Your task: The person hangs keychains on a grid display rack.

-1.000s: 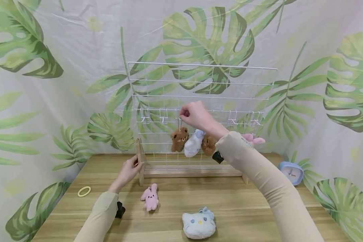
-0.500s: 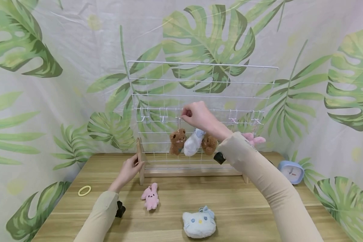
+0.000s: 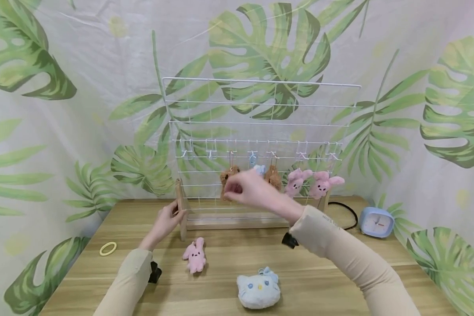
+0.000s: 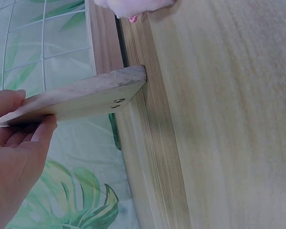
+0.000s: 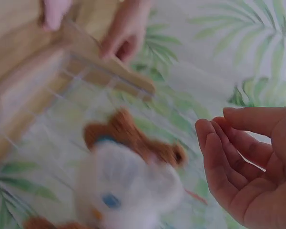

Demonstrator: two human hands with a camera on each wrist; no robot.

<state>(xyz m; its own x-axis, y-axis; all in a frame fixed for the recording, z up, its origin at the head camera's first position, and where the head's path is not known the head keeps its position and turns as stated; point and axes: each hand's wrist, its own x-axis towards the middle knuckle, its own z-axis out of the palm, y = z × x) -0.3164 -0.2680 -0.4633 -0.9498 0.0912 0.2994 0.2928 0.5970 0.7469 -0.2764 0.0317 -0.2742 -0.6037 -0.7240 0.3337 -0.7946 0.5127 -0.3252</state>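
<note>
My left hand (image 3: 163, 224) grips the wooden side post (image 4: 95, 90) of a white wire grid rack (image 3: 260, 81), thumb and fingers on either side. My right hand (image 3: 254, 188) is in front of a brown bear plush keychain (image 3: 224, 179), partly hiding it. In the right wrist view its fingers are loosely bent and hold nothing, apart from the bear. The bear hangs by its cord from a rack hook. Beside it hang a white plush (image 5: 126, 183) with a blue bow, another brown plush (image 3: 274, 177) and two pink bunny plushes (image 3: 323, 184).
On the wooden table (image 3: 142, 298) lie a pink bunny plush (image 3: 196, 258), a pale blue cat-face plush (image 3: 258, 289) and a yellow ring (image 3: 108, 249). A blue clock (image 3: 377, 222) stands right, beside a black cord (image 3: 353, 213). Two hooks at the rack's left (image 3: 210, 153) bear nothing. A leaf-print cloth hangs behind.
My right hand has let go of the bear's cord at the hook and moved down in front of the bear, which now hangs by itself. My left hand stays on the post.
</note>
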